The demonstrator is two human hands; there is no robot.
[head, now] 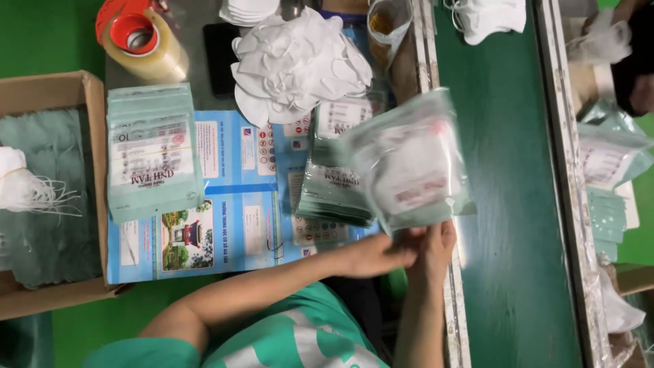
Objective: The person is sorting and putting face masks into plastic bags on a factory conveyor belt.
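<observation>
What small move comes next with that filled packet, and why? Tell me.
Probably set the filled packet onto the green belt: both the left hand and right hand hold its lower edge, right beside the belt.

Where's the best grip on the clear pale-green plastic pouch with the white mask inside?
Probably the near bottom edge of the clear pale-green plastic pouch, coming from the person's side. There the film looks flat and clear of the white mask bulge, and both the left hand and right hand already pinch that edge, pouch fanning away upward.
</observation>
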